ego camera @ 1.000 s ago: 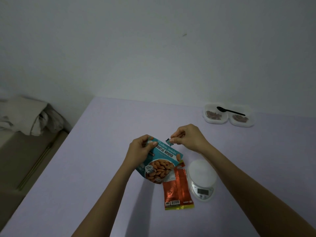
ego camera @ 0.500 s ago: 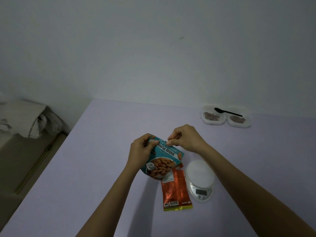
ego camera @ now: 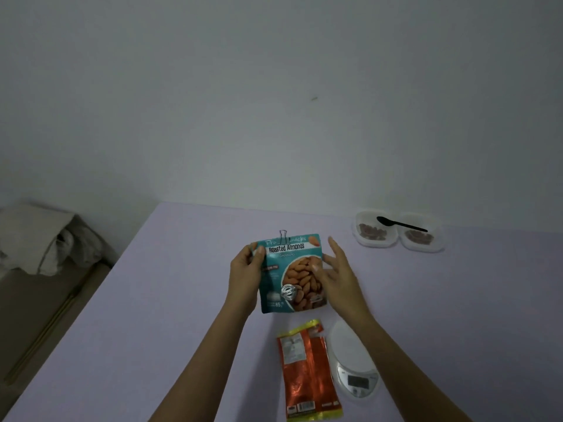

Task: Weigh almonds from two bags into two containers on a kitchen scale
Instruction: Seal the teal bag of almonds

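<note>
Head view: teal almond bag (ego camera: pixel 292 271) is held upright over mid-tabletop. Left hand (ego camera: pixel 245 277) grips its upper left edge; right hand (ego camera: pixel 338 280), fingers straight, rests against its right edge, gripping nothing. Binder clip (ego camera: pixel 283 236) sits on the top edge. Judged light, pliable, slick film; best held by the side seams below the clip

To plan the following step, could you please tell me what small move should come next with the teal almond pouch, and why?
Probably lay the teal almond pouch on the lilac table: a metal binder clip sits on its top edge, both clear plastic containers hold almonds, and only the left hand grips it, the right hand open against its side.
</note>
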